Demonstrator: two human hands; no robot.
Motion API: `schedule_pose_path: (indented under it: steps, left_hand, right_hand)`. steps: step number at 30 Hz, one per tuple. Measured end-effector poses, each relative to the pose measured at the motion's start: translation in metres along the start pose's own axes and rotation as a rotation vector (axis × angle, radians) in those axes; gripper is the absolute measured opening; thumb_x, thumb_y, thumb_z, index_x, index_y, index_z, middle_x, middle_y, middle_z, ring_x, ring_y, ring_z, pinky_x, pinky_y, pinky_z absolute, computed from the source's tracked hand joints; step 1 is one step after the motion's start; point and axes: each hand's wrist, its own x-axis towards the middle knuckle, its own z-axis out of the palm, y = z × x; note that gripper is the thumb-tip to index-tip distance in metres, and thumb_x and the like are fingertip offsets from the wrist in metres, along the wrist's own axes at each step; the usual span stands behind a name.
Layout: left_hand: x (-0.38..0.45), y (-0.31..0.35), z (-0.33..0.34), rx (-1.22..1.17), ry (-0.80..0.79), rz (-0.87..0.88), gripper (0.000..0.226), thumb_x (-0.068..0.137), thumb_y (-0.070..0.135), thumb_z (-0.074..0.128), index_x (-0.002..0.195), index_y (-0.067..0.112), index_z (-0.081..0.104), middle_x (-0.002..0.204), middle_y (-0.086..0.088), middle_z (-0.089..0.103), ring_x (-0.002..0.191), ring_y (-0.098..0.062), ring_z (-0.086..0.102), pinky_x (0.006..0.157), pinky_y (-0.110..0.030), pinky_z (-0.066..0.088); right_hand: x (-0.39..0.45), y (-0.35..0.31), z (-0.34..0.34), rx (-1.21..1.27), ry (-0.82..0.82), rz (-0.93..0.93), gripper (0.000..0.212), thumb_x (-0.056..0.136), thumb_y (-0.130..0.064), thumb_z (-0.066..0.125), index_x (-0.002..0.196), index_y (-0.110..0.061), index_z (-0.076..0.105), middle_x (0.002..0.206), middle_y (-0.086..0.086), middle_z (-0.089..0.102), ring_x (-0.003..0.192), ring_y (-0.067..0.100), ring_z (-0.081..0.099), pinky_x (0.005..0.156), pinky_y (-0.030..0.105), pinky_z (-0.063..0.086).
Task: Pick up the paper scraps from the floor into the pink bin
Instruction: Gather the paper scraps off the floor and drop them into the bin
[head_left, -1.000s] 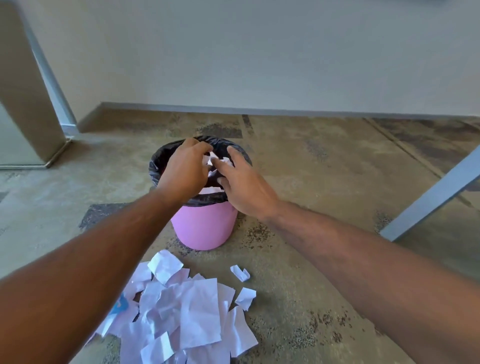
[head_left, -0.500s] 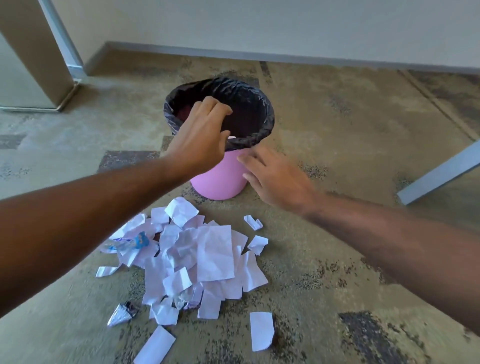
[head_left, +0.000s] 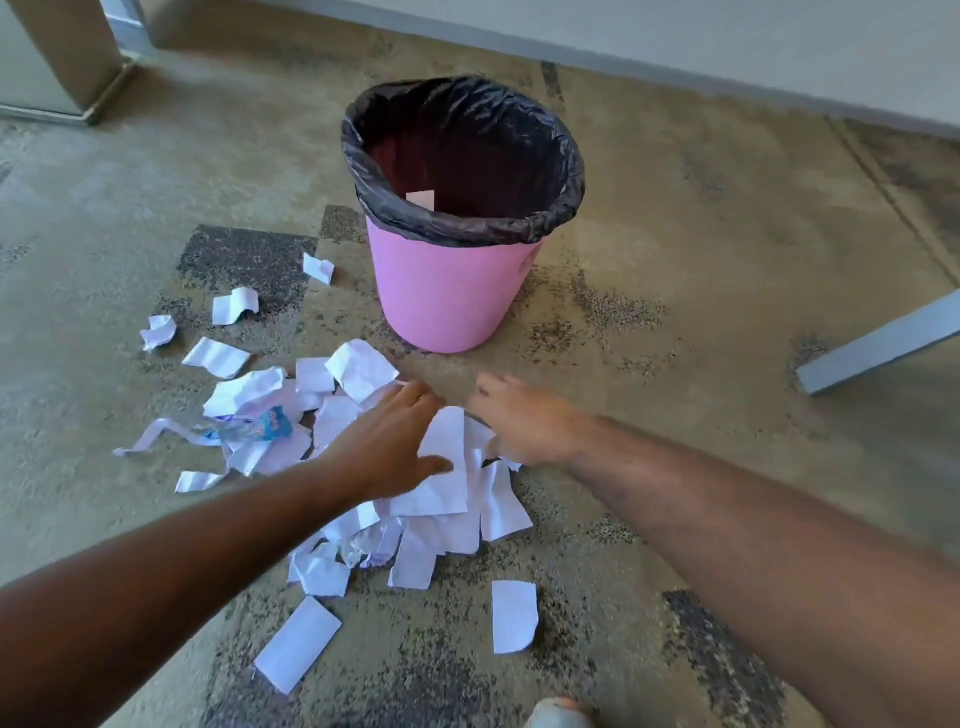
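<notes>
The floor (head_left: 701, 270) is brownish green with dark speckled patches. The pink bin (head_left: 447, 291), lined with a black bag (head_left: 467, 218), stands on it, far from the person. Near it lies a pile of white paper scraps (head_left: 441, 467). The left hand (head_left: 387, 447) reaches over the pile with fingers spread, holding nothing. The right hand (head_left: 524, 421) is blurry over the pile's right edge, so its grip cannot be told.

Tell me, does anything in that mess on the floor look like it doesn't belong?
Yes. Among the white paper scraps left of the pink bin lies a crumpled clear wrapper with blue print, which looks like plastic rather than paper. Both hands, left and right, are over the heap, not touching it.
</notes>
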Motion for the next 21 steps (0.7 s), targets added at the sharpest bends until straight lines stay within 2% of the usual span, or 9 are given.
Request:
schedule_pose_path:
  steps: [2, 4, 6, 9, 12, 15, 19, 21]
  left_hand:
    - [-0.010, -0.008, 0.024, 0.150, -0.215, -0.086, 0.120, 0.065, 0.073, 0.074, 0.157, 0.024, 0.015, 0.164, -0.009, 0.011, 0.151, -0.034, 0.009, 0.120, -0.053, 0.019]
    - [-0.018, -0.015, 0.046, 0.248, -0.344, -0.119, 0.144, 0.052, 0.084, 0.072, 0.157, 0.031, -0.012, 0.164, -0.011, -0.019, 0.150, -0.037, -0.018, 0.116, -0.066, 0.001]
    - [-0.022, -0.020, 0.063, 0.298, -0.422, -0.141, 0.154, 0.045, 0.086, 0.072, 0.151, 0.033, -0.027, 0.158, -0.012, -0.034, 0.145, -0.038, -0.029, 0.111, -0.074, -0.003]
    - [-0.022, -0.020, 0.079, 0.321, -0.479, -0.148, 0.160, 0.043, 0.086, 0.073, 0.147, 0.032, -0.035, 0.154, -0.014, -0.041, 0.144, -0.040, -0.031, 0.109, -0.078, 0.004]
    - [-0.023, -0.017, 0.087, 0.344, -0.476, -0.137, 0.159, 0.048, 0.080, 0.077, 0.146, 0.029, -0.038, 0.151, -0.015, -0.044, 0.144, -0.043, -0.030, 0.110, -0.075, 0.013]
    - [-0.023, -0.016, 0.089, 0.336, -0.423, -0.124, 0.150, 0.059, 0.074, 0.077, 0.149, 0.029, -0.033, 0.153, -0.015, -0.041, 0.145, -0.043, -0.027, 0.112, -0.070, 0.020]
    - [-0.019, -0.017, 0.086, 0.309, -0.351, -0.127, 0.120, 0.075, 0.066, 0.070, 0.157, 0.030, -0.010, 0.164, -0.013, -0.018, 0.151, -0.040, -0.009, 0.111, -0.062, 0.028]
    - [-0.014, -0.018, 0.087, 0.296, -0.284, -0.131, 0.100, 0.084, 0.054, 0.069, 0.158, 0.029, 0.007, 0.165, -0.014, -0.003, 0.151, -0.039, 0.003, 0.108, -0.059, 0.038]
  right_hand:
    - [-0.003, -0.009, 0.024, 0.045, -0.127, 0.053, 0.094, 0.072, -0.044, 0.086, 0.148, -0.023, 0.036, 0.138, 0.006, 0.038, 0.124, 0.030, 0.044, 0.081, 0.040, 0.050]
    - [-0.008, -0.016, 0.046, 0.057, -0.243, 0.096, 0.124, 0.061, -0.049, 0.091, 0.158, -0.031, 0.015, 0.156, 0.009, 0.021, 0.138, 0.035, 0.032, 0.095, 0.046, 0.050]
    - [-0.011, -0.022, 0.065, 0.075, -0.293, 0.129, 0.143, 0.052, -0.051, 0.094, 0.157, -0.038, -0.003, 0.162, 0.010, 0.005, 0.146, 0.041, 0.018, 0.100, 0.054, 0.048]
    - [-0.013, -0.027, 0.085, 0.087, -0.329, 0.161, 0.155, 0.049, -0.049, 0.096, 0.156, -0.035, -0.015, 0.164, 0.017, -0.009, 0.150, 0.047, 0.004, 0.105, 0.059, 0.044]
    - [-0.016, -0.039, 0.095, 0.074, -0.298, 0.192, 0.155, 0.054, -0.038, 0.097, 0.156, -0.031, -0.019, 0.163, 0.020, -0.013, 0.149, 0.051, -0.003, 0.102, 0.059, 0.047]
    - [-0.019, -0.043, 0.101, 0.094, -0.208, 0.203, 0.143, 0.062, -0.024, 0.094, 0.158, -0.029, -0.012, 0.163, 0.022, -0.006, 0.148, 0.052, 0.003, 0.098, 0.056, 0.050]
    - [-0.023, -0.046, 0.099, 0.254, -0.054, 0.222, 0.099, 0.083, -0.008, 0.073, 0.160, -0.027, 0.012, 0.160, 0.018, 0.014, 0.144, 0.044, 0.019, 0.104, 0.052, 0.044]
    - [-0.025, -0.052, 0.099, 0.314, 0.020, 0.248, 0.084, 0.088, -0.005, 0.065, 0.158, -0.024, 0.022, 0.156, 0.014, 0.025, 0.137, 0.037, 0.028, 0.101, 0.049, 0.045]
